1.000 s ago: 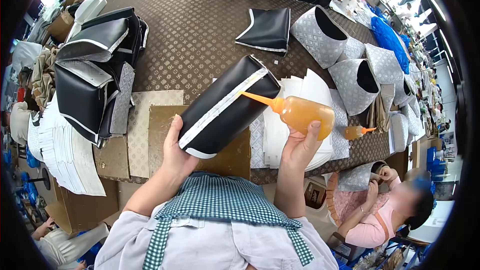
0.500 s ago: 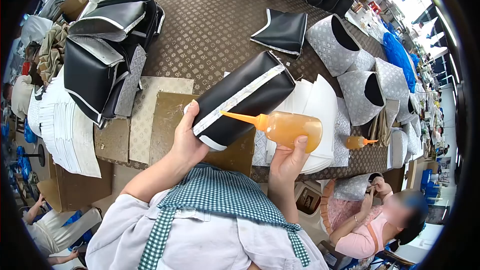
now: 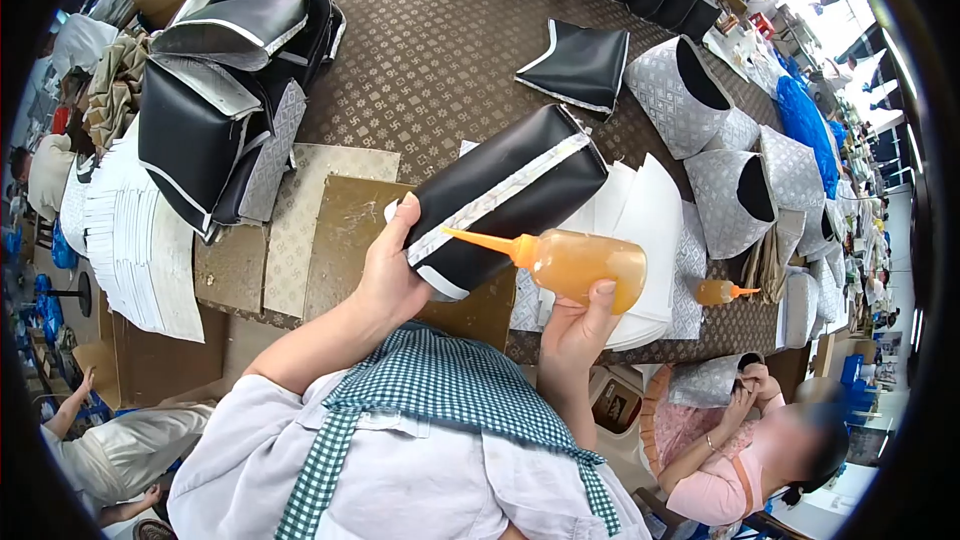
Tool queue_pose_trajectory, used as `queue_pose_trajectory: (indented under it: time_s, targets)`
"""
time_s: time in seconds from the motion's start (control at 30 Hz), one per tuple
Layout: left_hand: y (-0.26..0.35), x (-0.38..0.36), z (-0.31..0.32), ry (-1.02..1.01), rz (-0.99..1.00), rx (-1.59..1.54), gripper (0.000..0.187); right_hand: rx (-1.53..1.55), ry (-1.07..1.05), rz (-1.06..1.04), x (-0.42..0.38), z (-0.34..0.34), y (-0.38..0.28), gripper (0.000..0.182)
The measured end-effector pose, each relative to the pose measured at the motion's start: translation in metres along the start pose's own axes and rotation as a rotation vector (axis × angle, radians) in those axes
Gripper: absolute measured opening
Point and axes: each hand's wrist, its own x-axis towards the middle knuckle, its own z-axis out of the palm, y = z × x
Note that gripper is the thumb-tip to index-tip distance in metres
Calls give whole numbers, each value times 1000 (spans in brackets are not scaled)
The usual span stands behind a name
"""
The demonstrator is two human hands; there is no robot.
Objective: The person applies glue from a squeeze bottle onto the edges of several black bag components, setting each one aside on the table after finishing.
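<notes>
A black leather-like box-shaped cover (image 3: 480, 175) with a white strip along its seam is gripped at its near end by my left hand (image 3: 392, 265), thumb on top. In my right hand (image 3: 580, 325) lies a squeeze bottle (image 3: 590, 265) of amber liquid, tilted on its side, its long orange nozzle pointing left. The nozzle tip overlaps the white strip close to my left thumb. Beneath the cover is a brown board (image 3: 350, 235). White sheets (image 3: 640, 240) are stacked behind the bottle.
Black pieces with white edging (image 3: 195, 135) are piled at left beside fanned white sheets (image 3: 130, 240). Grey patterned covers (image 3: 680, 100) and a second small bottle (image 3: 716, 292) stand at right. One flat black piece (image 3: 580, 65) lies farther back. A co-worker in pink (image 3: 715, 455) sits at lower right.
The view has shifted slightly, so most things on the table sit a little further right. My left hand and the cover have shifted slightly right, closer to the bottle; both grips are unchanged.
</notes>
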Motion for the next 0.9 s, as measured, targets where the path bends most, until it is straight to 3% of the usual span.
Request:
queue_pose_trajectory:
  time_s: [0.2, 0.3, 0.37, 0.43, 0.5, 0.6, 0.67, 0.7, 0.73, 0.77, 0.83, 0.9]
  targets:
    - [6, 1, 9, 9, 14, 20, 44, 24, 54, -89, 14, -17, 4, 51]
    - [11, 8, 16, 79, -5, -19, 42, -2, 27, -35, 21, -24, 5, 53]
    - [21, 24, 17, 7, -14, 37, 36, -34, 23, -15, 14, -21, 9, 55]
    - [43, 48, 30, -49, -33, 128, 31, 665, -41, -37, 19, 4, 19, 57]
    - [70, 81, 38, -18, 26, 302, 25, 25, 91, -16, 19, -17, 9, 57]
    - [122, 117, 43, -77, 116, 595, 29, 32, 39, -72, 31, -14, -5, 46]
    - [150, 97, 66, 16, 278, 775, 29, 32, 86, -85, 37, -27, -4, 46]
    - [169, 101, 49, -48, 242, 833, 30, 32, 107, -92, 40, -30, -4, 45]
    - [176, 92, 43, -33, 346, 823, 28, 129, 126, -67, 42, -39, -2, 51]
    - [181, 79, 36, 66, 371, 803, 31, 141, 151, -68, 45, -41, -3, 50]
    - [215, 84, -35, 108, 355, 908, 36, 181, 197, -59, 51, -42, -3, 49]
    - [220, 85, -92, 344, 597, 1100, 43, 193, 226, -49, 58, -47, -4, 49]
